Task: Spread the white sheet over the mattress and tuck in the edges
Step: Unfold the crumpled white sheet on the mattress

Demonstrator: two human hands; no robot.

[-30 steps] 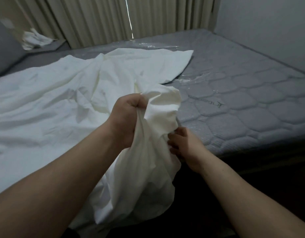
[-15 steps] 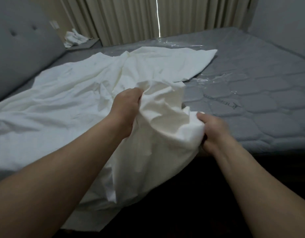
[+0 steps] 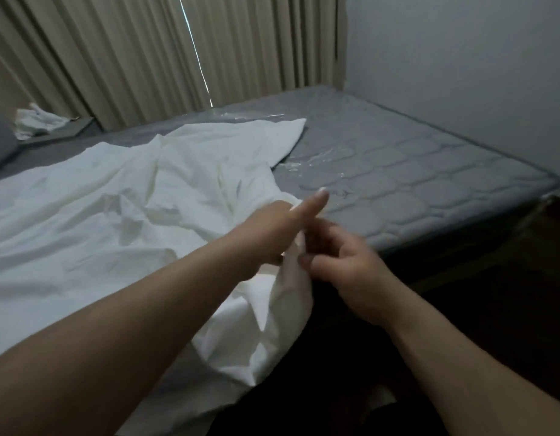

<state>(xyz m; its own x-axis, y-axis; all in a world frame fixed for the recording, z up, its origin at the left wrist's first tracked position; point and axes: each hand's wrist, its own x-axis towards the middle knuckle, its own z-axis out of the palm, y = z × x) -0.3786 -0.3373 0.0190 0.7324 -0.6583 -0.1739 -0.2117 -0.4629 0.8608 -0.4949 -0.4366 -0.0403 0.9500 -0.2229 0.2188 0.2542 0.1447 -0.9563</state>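
The white sheet (image 3: 83, 215) lies rumpled over the left part of the grey mattress (image 3: 414, 171), one bunched fold hanging off the mattress's near edge. The left hand (image 3: 269, 234) grips that fold with one finger pointing straight out; beside it, the right hand (image 3: 345, 265) pinches the same fold with curled fingers.

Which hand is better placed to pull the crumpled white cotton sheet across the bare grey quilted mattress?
Right hand: it pinches the white sheet on the side nearest the bare mattress; the left hand reaches across, finger extended.
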